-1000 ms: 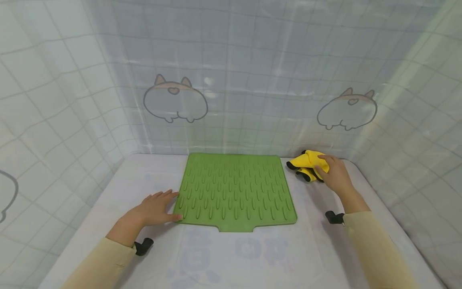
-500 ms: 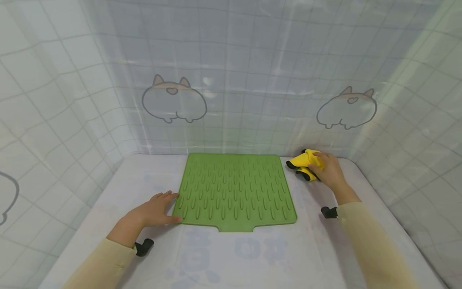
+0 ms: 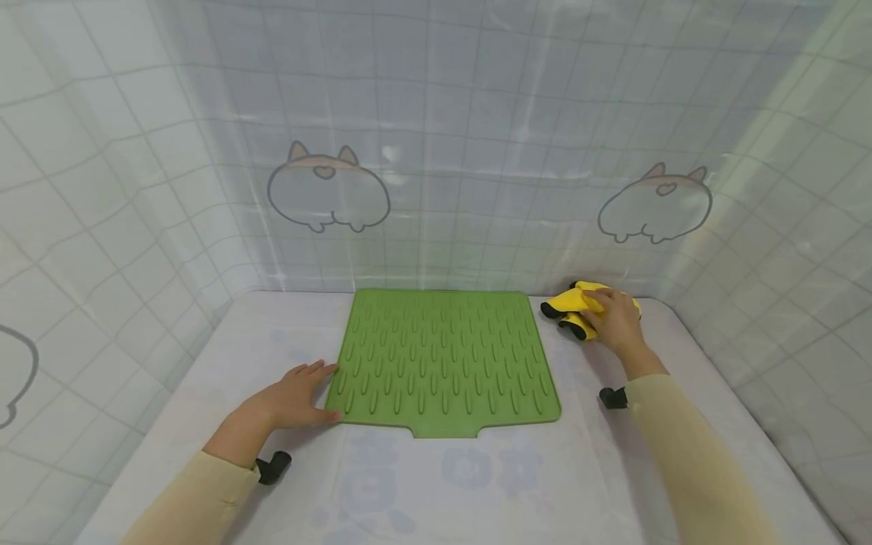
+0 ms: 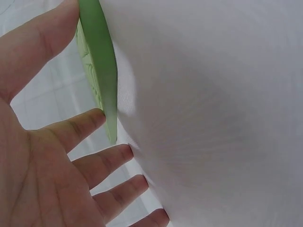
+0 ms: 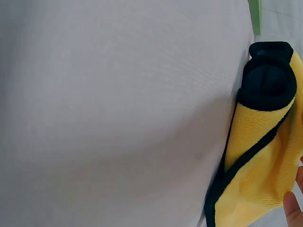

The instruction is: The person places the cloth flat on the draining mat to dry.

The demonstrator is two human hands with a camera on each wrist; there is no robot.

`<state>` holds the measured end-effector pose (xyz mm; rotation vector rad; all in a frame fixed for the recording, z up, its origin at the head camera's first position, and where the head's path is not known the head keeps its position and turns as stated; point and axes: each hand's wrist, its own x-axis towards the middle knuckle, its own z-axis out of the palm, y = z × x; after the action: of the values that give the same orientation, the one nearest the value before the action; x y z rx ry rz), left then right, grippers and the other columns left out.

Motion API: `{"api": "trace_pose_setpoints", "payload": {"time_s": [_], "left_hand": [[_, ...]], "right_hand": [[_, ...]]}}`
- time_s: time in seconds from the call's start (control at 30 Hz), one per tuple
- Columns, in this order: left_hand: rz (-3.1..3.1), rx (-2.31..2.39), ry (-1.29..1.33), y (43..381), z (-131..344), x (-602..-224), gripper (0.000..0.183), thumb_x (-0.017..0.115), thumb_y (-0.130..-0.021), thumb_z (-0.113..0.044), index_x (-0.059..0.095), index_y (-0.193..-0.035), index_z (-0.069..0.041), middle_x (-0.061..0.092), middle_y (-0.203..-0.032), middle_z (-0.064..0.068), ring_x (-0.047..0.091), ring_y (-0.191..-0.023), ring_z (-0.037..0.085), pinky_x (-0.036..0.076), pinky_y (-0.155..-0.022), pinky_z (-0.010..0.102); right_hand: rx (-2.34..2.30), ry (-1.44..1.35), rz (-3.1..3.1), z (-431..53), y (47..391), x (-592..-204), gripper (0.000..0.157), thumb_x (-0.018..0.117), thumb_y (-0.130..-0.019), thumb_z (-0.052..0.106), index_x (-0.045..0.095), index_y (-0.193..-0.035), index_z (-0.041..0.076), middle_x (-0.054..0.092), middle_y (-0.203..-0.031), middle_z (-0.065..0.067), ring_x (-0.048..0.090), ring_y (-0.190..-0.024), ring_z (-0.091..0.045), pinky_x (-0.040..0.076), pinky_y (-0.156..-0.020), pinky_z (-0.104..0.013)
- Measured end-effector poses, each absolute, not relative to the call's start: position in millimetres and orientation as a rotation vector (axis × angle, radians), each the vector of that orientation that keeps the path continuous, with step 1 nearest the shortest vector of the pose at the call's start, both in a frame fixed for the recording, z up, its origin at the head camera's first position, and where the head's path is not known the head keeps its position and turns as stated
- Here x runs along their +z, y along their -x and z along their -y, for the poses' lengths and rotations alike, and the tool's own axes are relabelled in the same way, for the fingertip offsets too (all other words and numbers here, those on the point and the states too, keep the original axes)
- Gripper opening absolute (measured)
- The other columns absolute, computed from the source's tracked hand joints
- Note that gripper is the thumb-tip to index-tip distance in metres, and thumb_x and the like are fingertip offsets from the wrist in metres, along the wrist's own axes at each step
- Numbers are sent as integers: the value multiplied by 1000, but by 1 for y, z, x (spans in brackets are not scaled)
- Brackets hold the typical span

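Observation:
A green silicone mat [image 3: 443, 356] with rows of raised ridges and a short front tab lies flat on the table. My left hand [image 3: 289, 400] is beside its left edge, thumb and index fingertip at the rim. In the left wrist view, that hand's fingers are spread and the mat's green edge [image 4: 105, 61] stands next to them. At the back right, a crumpled yellow cloth [image 3: 567, 303] with black trim lies beside the mat. My right hand [image 3: 618, 324] rests over it, fingers extended. The right wrist view shows fingertips [image 5: 292, 208] at the yellow cloth's side.
The white table [image 3: 422, 492] carries faint blue print. Pale grid-patterned sheeting [image 3: 463, 151] with animal drawings rises behind the table and at both sides. A black wrist device [image 3: 274, 468] sits at the left sleeve, another [image 3: 613, 398] at the right.
My right hand has shifted left and slightly up over the yellow cloth, whose right part now shows beyond the hand. The left hand and the mat stay put.

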<state>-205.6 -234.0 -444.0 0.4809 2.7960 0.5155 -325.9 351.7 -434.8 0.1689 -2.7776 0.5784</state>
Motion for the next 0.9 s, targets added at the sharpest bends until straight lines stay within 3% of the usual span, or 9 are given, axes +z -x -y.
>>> {"api": "trace_pose_setpoints", "payload": {"time_s": [0.5,0.9], "left_hand": [[-2795,500,-466,205,234,-444,97,77,-82,-54,37,-152,0,29,-155,34,24,-139,60,29,-104,74],[-2800,493,-465,206,235,-446,98,77,-81,-56,37,-153,-1,29,-155,34,23,-139,60,30,-103,74]], "right_hand": [[494,-169,2672,-344,332,-438,23,66,-98,8,70,-119,-1,64,-106,-21,54,-102,-41,44,-93,-55],[548,-274,2627,-343,326,-432,23,64,-98,6,69,-119,-1,63,-101,-20,55,-95,-38,46,-84,-53]]}}
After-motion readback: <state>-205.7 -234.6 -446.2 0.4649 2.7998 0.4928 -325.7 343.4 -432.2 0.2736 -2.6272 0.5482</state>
